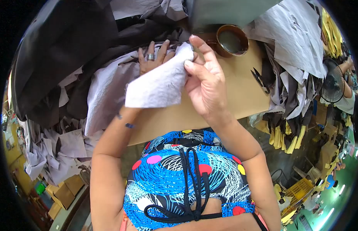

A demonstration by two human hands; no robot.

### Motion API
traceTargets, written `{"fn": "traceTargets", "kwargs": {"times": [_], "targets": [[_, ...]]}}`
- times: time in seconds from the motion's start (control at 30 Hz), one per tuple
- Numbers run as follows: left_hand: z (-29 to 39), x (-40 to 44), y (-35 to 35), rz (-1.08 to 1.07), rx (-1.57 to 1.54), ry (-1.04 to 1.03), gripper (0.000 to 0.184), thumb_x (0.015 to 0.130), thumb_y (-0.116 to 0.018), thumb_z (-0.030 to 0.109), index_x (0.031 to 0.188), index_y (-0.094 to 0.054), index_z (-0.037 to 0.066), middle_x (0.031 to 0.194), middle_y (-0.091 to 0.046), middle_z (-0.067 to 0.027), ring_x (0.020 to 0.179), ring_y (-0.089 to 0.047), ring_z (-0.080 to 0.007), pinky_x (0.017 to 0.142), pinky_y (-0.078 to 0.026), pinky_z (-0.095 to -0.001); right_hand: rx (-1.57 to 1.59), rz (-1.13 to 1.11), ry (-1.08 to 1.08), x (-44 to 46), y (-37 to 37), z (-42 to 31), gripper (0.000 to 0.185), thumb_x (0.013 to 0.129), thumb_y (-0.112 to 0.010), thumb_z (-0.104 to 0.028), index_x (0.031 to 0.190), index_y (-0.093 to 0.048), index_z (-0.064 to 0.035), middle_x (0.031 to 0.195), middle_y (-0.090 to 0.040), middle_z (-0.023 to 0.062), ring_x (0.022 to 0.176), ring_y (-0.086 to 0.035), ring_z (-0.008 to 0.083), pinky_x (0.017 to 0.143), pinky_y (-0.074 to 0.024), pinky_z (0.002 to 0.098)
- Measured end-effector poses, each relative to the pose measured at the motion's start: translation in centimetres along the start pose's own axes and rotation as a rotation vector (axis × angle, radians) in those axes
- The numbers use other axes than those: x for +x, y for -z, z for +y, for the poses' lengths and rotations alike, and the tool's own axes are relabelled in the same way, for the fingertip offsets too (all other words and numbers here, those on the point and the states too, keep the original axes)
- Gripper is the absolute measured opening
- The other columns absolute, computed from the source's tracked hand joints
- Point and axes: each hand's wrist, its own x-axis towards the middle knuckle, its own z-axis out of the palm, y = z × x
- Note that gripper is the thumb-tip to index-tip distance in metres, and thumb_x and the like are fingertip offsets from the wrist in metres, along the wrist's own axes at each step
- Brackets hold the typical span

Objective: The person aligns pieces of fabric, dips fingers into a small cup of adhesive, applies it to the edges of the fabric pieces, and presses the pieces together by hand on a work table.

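Observation:
A pale grey-lilac piece of fabric (157, 86) hangs from my right hand (206, 82), pinched at its upper right corner between thumb and fingers. Its near edge is loose and hides part of my left wrist. My left hand (154, 59), with rings on one finger, lies with fingers spread on the layered cloth just behind that piece. Under and beside it are a larger pale fabric panel (109, 82) and dark brown cloth (63, 50). The lower part of my left hand is covered by the raised piece.
A brown mug (246, 43) stands at the back of the tan table (240, 92). Black thread snips (260, 81) lie near the right edge. Pale fabric (290, 38) is piled at right, before a fan (333, 80). More cloth scraps (73, 144) hang at left.

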Motion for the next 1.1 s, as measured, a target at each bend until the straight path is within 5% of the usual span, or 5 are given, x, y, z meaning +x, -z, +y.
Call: {"fn": "traceTargets", "kwargs": {"times": [0.3,0.6,0.77,0.87,1.1], "targets": [[-5.2,1.4,-2.0,0.115,-0.151,-0.257,0.031,0.077,-0.054,0.012,0.108,-0.057,0.011,0.132,-0.043,-0.0083,0.121,-0.042,-0.0287,0.098,-0.038,-0.0422,-0.991,0.007,-0.103,-3.6,9.8,-1.1,0.051,0.078,-0.051,0.004,0.127,-0.038,-0.0048,0.089,-0.057,0.0085,0.079,-0.056,0.0126,0.069,-0.0458,0.0271],[-6.3,4.4,4.2,-0.619,-0.551,-0.127,0.046,0.070,-0.061,0.023,0.113,-0.060,0.005,0.136,-0.037,-0.0163,0.123,-0.039,-0.0301,0.102,-0.033,-0.0374,-1.463,-0.039,-0.151,-4.1,8.6,0.5,0.058,0.073,-0.050,0.002,0.129,-0.037,-0.0070,0.075,-0.054,0.0164,0.066,-0.056,0.0298,0.064,-0.0452,0.0386],[-2.6,4.2,1.3,-0.154,-0.522,0.211,0.027,0.082,-0.059,0.028,0.093,-0.060,0.003,0.111,-0.054,-0.0165,0.104,-0.051,-0.0327,0.089,-0.041,-0.0381,-1.461,-0.039,-0.138,-4.6,8.6,0.6,0.066,0.073,-0.052,0.001,0.135,-0.032,-0.0095,0.073,-0.056,0.0186,0.061,-0.057,0.0323,0.061,-0.0466,0.0392],[-0.1,3.6,-0.7,0.031,-0.272,0.233,0.032,0.078,-0.064,0.029,0.102,-0.055,0.010,0.112,-0.050,-0.0124,0.109,-0.047,-0.0291,0.090,-0.038,-0.0475,-1.718,-0.235,0.334,-4.8,10.3,1.6,0.071,0.071,-0.055,0.003,0.137,-0.033,-0.0141,0.072,-0.059,0.0144,0.057,-0.058,0.0253,0.054,-0.0452,0.0362],[-0.2,2.7,-1.9,0.162,-0.201,0.099,0.040,0.074,-0.067,0.025,0.108,-0.050,0.013,0.118,-0.045,-0.0091,0.115,-0.042,-0.0285,0.090,-0.035,-0.0555,-2.130,-0.245,0.138,-5.1,9.4,0.3,0.072,0.068,-0.057,-0.001,0.135,-0.036,-0.0160,0.073,-0.061,0.0151,0.060,-0.060,0.0315,0.055,-0.0475,0.0423]]}}
